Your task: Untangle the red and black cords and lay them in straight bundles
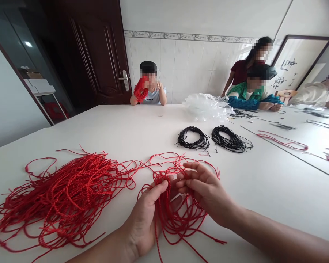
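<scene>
A bundle of red braided cords (175, 219) hangs from my left hand (149, 208), whose thumb presses across the strands near their top. My right hand (205, 188) is closed on some of the same red cords, thumb against fingers, just to the right of my left hand. Loops and knotted ends of the bundle trail over the white table below both hands. To the left lies a large tangled pile of red cords (71, 193), with loose strands reaching toward the held bundle.
Beyond my hands lie two coils of black cord, a left coil (193, 138) and a right coil (230, 138). Clear plastic bags (207, 106) are heaped farther back. A red cord (282, 140) lies at right. Across the table (120, 128), one person holds a red cord bundle (140, 89); other people are at right.
</scene>
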A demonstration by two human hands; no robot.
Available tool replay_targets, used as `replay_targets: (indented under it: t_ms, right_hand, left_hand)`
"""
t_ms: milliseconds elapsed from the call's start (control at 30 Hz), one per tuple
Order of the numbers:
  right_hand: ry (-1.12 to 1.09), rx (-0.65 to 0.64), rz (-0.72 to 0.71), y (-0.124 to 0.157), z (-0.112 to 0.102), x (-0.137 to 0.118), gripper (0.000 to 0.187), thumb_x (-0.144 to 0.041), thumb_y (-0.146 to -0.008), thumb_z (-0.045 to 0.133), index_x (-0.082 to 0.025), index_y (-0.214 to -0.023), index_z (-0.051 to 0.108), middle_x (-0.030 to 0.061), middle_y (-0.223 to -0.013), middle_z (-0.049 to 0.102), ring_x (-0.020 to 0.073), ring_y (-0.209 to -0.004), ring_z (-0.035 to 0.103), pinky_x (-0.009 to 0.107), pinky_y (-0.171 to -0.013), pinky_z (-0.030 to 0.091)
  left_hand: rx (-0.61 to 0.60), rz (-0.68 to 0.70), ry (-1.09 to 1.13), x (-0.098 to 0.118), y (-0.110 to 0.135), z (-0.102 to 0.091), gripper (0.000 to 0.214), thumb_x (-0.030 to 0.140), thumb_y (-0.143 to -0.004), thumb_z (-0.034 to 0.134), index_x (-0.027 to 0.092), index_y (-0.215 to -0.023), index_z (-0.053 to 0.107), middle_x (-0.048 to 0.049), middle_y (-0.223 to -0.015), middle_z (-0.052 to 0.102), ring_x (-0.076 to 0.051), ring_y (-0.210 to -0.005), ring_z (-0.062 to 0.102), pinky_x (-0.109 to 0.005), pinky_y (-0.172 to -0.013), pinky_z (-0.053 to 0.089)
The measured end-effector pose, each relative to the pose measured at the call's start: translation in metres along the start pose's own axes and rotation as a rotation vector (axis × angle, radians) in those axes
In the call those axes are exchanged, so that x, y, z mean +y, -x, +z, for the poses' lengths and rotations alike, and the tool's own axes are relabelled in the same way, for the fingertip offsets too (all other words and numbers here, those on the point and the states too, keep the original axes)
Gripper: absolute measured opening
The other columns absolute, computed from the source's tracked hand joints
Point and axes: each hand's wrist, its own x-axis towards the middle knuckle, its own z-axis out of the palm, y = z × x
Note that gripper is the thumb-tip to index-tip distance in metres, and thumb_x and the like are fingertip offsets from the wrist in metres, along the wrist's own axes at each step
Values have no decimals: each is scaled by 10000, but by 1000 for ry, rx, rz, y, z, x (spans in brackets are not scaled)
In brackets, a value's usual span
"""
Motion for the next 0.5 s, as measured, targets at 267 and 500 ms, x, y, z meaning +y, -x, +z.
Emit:
replay_targets:
  t_ms: [267,500]
  right_hand:
    - [104,-72,100,3,12,-2,381,-168,-711,595,-177,-1040,404,4,-785,566,93,-654,539,220,-561,428]
    - [203,-27,76,3,12,-1,271,-162,-742,518,-194,-994,424,-15,-734,551,96,-625,513,230,-550,405]
  left_hand:
    - [-64,14,-13,-1,-2,2,218,251,-715,582,179,-920,598,-62,-909,642,-179,-839,600,-310,-774,471]
    - [-103,8,-34,-1,-1,0,193,231,-732,562,165,-908,605,-69,-890,646,-172,-834,600,-307,-786,467]
